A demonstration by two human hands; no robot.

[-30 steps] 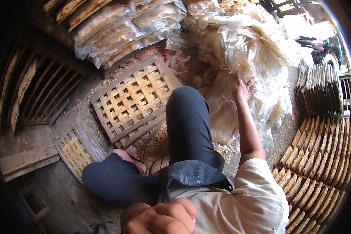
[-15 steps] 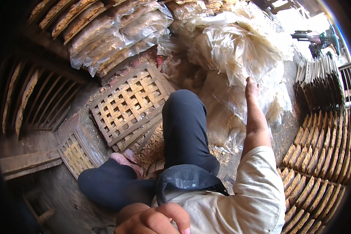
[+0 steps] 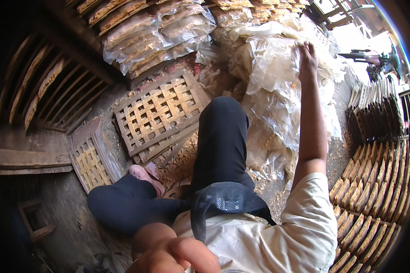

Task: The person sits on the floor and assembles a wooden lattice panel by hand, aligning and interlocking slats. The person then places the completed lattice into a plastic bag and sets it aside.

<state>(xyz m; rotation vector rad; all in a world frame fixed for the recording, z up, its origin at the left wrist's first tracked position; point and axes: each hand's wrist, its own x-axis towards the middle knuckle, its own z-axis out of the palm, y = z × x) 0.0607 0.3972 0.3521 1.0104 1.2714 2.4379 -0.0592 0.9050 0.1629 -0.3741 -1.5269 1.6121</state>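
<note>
My right arm stretches forward over a large heap of crumpled clear plastic sheets [image 3: 273, 109]. At the heap's far right part, my right hand [image 3: 308, 59] is closed on a plastic sheet, its fingertips partly lost against the bright film. My left hand [image 3: 182, 257] is close to the lower edge, near my chest, with its fingers curled. Its palm is hidden, so I cannot make out what is in it. Left of the heap, woven slatted trays [image 3: 161, 113] in wooden frames lie stacked on the floor.
Plastic-covered trays of a brown, crumbly material [image 3: 159, 36] are stacked at the far left. Filled racks stand at the left [image 3: 41, 86] and right [image 3: 373, 177]. Thin panels [image 3: 378, 109] lean upright at right. Another woven tray [image 3: 93, 164] lies near my folded leg.
My right hand has moved farther forward over the heap, and the plastic has shifted, with lighter film now spread over its nearer part. My left hand remains curled near my chest.
</note>
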